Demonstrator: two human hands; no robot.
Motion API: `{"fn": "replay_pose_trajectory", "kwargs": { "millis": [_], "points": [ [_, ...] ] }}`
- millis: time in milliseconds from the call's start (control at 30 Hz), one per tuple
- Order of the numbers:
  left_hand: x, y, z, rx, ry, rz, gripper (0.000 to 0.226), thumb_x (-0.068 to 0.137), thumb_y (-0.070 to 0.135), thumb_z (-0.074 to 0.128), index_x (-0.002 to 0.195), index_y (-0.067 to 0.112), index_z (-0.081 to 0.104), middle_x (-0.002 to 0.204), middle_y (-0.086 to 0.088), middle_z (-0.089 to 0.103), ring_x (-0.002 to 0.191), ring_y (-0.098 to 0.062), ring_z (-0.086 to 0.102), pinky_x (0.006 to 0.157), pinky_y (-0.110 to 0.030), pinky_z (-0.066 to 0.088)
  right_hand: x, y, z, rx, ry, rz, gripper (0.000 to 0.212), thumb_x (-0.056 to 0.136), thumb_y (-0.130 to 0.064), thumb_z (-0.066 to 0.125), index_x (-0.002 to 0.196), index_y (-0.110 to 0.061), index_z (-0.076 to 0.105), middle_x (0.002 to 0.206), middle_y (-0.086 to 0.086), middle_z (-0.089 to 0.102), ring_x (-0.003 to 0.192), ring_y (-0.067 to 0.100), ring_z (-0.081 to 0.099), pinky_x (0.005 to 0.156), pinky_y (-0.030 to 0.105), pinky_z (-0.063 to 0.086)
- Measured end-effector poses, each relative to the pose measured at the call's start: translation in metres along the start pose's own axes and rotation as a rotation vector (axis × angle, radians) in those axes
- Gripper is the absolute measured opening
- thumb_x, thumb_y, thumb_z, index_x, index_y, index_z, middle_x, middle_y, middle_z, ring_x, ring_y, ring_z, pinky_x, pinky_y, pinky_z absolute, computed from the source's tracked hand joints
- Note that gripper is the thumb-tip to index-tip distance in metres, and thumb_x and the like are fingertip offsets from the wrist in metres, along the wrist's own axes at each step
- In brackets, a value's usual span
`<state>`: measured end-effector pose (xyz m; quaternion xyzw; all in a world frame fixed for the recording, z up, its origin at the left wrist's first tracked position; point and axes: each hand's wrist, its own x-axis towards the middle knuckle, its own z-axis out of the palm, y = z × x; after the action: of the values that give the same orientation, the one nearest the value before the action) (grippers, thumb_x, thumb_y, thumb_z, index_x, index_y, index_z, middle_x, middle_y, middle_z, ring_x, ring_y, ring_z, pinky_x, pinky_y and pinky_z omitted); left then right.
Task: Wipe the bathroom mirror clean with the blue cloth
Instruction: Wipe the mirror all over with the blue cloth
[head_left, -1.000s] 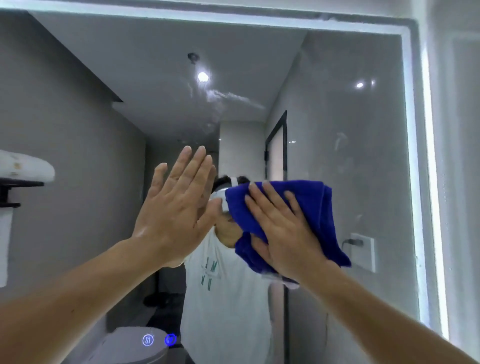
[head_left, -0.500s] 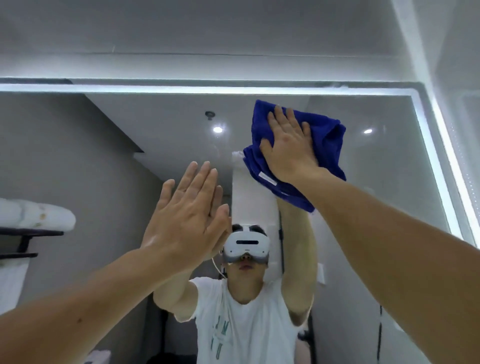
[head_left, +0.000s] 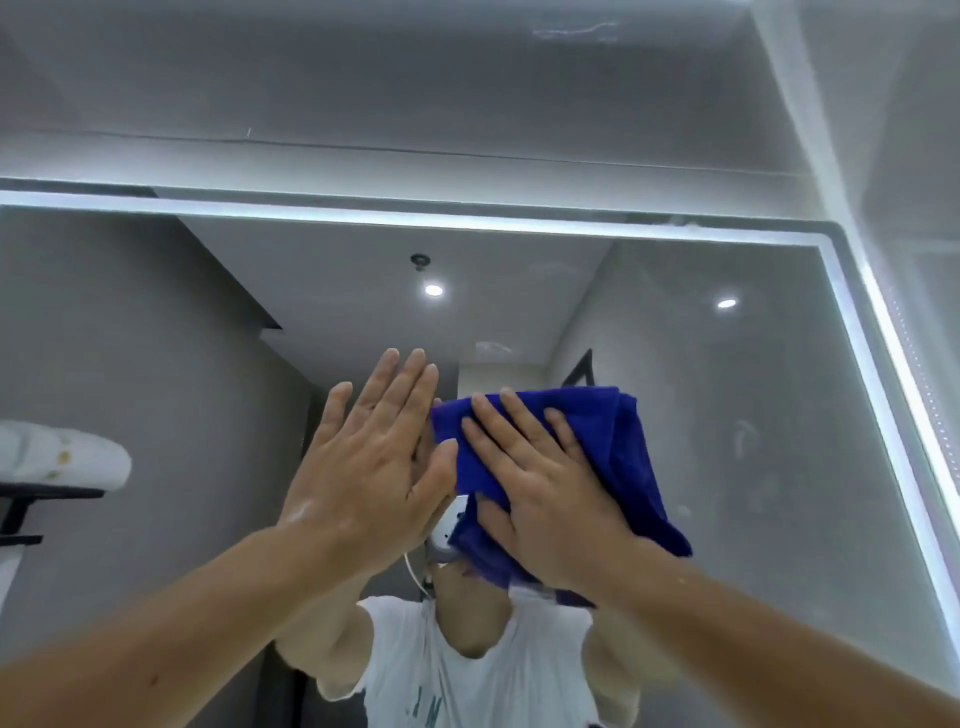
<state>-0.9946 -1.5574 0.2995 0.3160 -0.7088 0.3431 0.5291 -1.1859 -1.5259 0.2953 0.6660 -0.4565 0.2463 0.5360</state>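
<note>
Blue cloth bunched in loose folds against the mirror, around mid-height and a little right of centre, one corner drooping to the lower right. Right hand spread wide over it, fingers straight and splayed, palm pressing the fabric to the glass. Left hand just beside it on the left, raised with fingers straight and close together, thumb angled out toward the cloth's edge. Apparently flat on the glass, though actual contact hard to judge from this angle. Both forearms reaching up from the lower corners. Lit white strip along the top and right edges of the mirror. Faint smears on the glass to the right of the cloth. In the reflection: two ceiling spotlights, a rolled white towel on a dark shelf at far left, and a person in a white T-shirt, largely hidden behind hands and cloth.
</note>
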Motion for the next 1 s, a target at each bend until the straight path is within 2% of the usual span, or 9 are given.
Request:
{"fn": "replay_pose_trajectory", "kwargs": {
  "millis": [67,333,400,467,533,600,667,833,1000],
  "points": [
    [0.015,-0.001,0.0,0.0,0.008,-0.008,0.07,0.088,0.059,0.002,0.152,0.03,-0.004,0.16,0.016,-0.012,0.142,0.005,-0.025,0.119,-0.031,-0.013,0.043,0.014,-0.008,0.011,0.023,0.02,0.063,0.099,-0.044,0.027,0.157,-0.024,0.012,0.163,-0.008,-0.005,0.15,0.013,-0.011,0.119,0.039,-0.012],
    [0.083,-0.017,-0.011,0.095,0.047,0.02,0.073,0.083,0.065,-0.013,0.149,0.032,-0.017,0.153,0.019,-0.028,0.138,0.003,-0.034,0.119,-0.034,-0.015,0.171,0.102,-0.051,0.008,0.137,0.226,0.058,0.103,-0.04,0.029,0.157,-0.022,0.013,0.165,-0.005,0.004,0.151,0.016,0.0,0.12,0.043,0.001],
    [0.093,-0.016,-0.013,0.095,0.051,0.028,0.075,0.084,0.063,-0.01,0.151,0.031,-0.013,0.153,0.02,-0.028,0.139,0.003,-0.033,0.119,-0.035,-0.014,0.199,0.121,-0.069,-0.001,0.127,0.327,0.055,0.102,-0.04,0.028,0.153,-0.019,0.025,0.162,0.0,0.018,0.149,0.021,0.012,0.118,0.047,0.011],
    [0.097,-0.013,-0.013,0.087,0.06,0.033,0.071,0.085,0.062,-0.008,0.149,0.033,-0.014,0.152,0.021,-0.027,0.139,0.004,-0.032,0.119,-0.034,-0.014,0.218,0.136,-0.086,0.011,0.075,0.466,0.041,0.101,-0.038,0.028,0.131,-0.019,0.049,0.145,0.007,0.043,0.136,0.027,0.035,0.108,0.047,0.024],
    [0.097,-0.013,-0.016,0.081,0.075,0.045,0.068,0.087,0.06,-0.004,0.148,0.034,-0.015,0.154,0.021,-0.025,0.138,0.006,-0.032,0.119,-0.033,-0.014,0.224,0.145,-0.088,0.008,0.084,0.511,0.034,0.1,-0.037,0.027,0.116,-0.021,0.052,0.135,0.007,0.05,0.128,0.028,0.041,0.104,0.046,0.027],
    [0.095,-0.015,-0.02,0.077,0.082,0.051,0.068,0.088,0.059,-0.002,0.15,0.033,-0.013,0.157,0.019,-0.022,0.138,0.007,-0.032,0.119,-0.031,-0.015,0.214,0.145,-0.076,0.0,0.164,0.455,0.051,0.1,-0.041,0.024,0.143,-0.018,0.039,0.152,0.004,0.036,0.141,0.024,0.028,0.115,0.048,0.017],
    [0.092,-0.018,-0.023,0.057,0.088,0.046,0.068,0.085,0.059,-0.003,0.148,0.034,-0.014,0.159,0.018,-0.02,0.138,0.008,-0.031,0.118,-0.029,-0.017,0.191,0.14,-0.064,-0.021,0.211,0.377,0.061,0.101,-0.045,0.023,0.156,-0.02,0.019,0.163,0.0,0.018,0.149,0.021,0.012,0.121,0.046,0.007],
    [0.084,-0.014,-0.023,0.027,0.068,0.01,0.07,0.088,0.06,0.0,0.151,0.032,-0.013,0.158,0.019,-0.021,0.137,0.009,-0.032,0.116,-0.026,-0.018,0.103,0.103,-0.036,0.012,0.198,0.229,0.063,0.097,-0.048,0.027,0.156,-0.027,0.016,0.164,-0.006,0.009,0.151,0.015,0.003,0.121,0.036,-0.003],
    [0.076,0.003,-0.025,0.051,0.037,0.03,0.07,0.084,0.061,-0.007,0.147,0.033,-0.019,0.152,0.02,-0.03,0.136,0.006,-0.035,0.117,-0.029,-0.018,0.042,0.086,-0.022,-0.028,0.084,0.18,0.068,0.091,-0.052,0.011,0.156,-0.031,0.012,0.163,-0.011,-0.002,0.15,0.011,-0.005,0.12,0.034,-0.009]
  ]
}}
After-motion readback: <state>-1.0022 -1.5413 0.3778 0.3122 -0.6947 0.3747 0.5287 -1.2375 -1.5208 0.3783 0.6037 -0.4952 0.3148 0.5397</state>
